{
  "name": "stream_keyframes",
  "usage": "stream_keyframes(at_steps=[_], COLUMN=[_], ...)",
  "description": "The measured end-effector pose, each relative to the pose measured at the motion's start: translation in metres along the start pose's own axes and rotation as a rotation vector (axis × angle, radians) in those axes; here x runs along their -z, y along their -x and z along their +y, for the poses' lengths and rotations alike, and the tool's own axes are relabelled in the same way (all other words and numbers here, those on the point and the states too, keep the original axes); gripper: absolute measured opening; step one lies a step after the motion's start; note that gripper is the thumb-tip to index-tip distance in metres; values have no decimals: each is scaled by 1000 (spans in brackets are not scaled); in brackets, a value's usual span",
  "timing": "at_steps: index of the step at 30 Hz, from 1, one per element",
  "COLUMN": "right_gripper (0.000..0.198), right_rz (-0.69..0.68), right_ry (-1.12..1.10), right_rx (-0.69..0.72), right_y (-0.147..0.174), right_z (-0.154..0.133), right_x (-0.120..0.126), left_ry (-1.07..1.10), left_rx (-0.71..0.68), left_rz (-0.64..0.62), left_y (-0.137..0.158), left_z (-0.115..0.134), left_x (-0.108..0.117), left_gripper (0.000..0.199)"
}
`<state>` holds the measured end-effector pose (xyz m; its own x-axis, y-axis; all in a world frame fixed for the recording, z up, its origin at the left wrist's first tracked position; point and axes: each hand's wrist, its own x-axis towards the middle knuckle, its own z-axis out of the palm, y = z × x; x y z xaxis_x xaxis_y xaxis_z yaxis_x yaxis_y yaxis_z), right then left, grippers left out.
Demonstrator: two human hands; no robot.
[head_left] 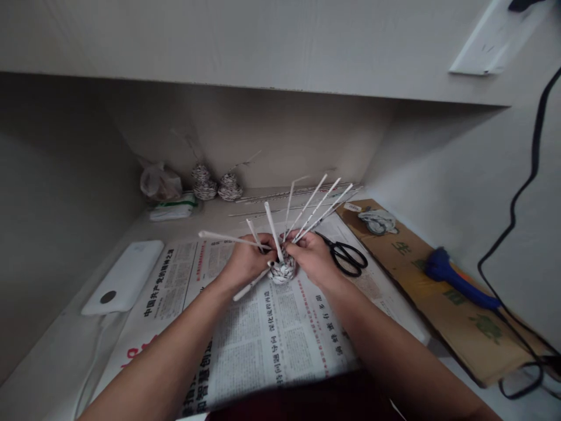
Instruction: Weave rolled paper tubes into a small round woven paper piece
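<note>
A small woven paper gourd [281, 271], made of rolled newspaper strips, sits between my two hands above the newspaper [245, 327]. Several white rolled paper tubes [272, 225] fan out upward and sideways from its top. My left hand [252, 257] is closed at its left side, fingers wrapped among the tubes. On the right, my right hand [312, 257] pinches the rim and the base of some tubes. Fingertips of both hands are partly hidden behind the weaving. Black-handled scissors [348, 258] lie just beyond my right hand, blades partly covered.
Two finished-looking woven gourds [204, 184] and a plastic bag [160, 182] stand at the back left. Loose paper tubes [263, 197] lie along the back wall. A white device [125, 278] is at left; cardboard [421, 275] with a blue glue gun [460, 280] is at right. A shelf overhangs.
</note>
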<state>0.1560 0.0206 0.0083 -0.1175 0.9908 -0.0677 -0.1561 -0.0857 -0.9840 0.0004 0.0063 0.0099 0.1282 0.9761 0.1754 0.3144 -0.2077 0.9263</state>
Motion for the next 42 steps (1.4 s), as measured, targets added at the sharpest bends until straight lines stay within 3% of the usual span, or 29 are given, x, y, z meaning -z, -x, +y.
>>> stream_keyframes(at_steps=[11, 24, 29, 36, 39, 42], right_gripper=[30, 31, 38, 26, 13, 17], right_rz=[-18, -30, -51, 21, -21, -10], right_ry=[-90, -160, -177, 45, 194, 421], right_rx=[15, -36, -33, -59, 15, 46], right_y=[2, 5, 5, -1, -4, -5], right_z=[-3, -10, -10, -9, -4, -1], right_x=[-1, -3, -2, 5, 12, 20], left_ry=[75, 181, 132, -27, -131, -147], left_rx=[76, 171, 162, 73, 74, 102], left_rz=[-15, -40, -81, -19, 43, 87], left_y=[1, -5, -3, -8, -9, -9], left_z=[9, -4, -3, -14, -14, -13], left_x=[5, 6, 7, 9, 11, 10], left_gripper=[9, 24, 19, 20, 13, 12])
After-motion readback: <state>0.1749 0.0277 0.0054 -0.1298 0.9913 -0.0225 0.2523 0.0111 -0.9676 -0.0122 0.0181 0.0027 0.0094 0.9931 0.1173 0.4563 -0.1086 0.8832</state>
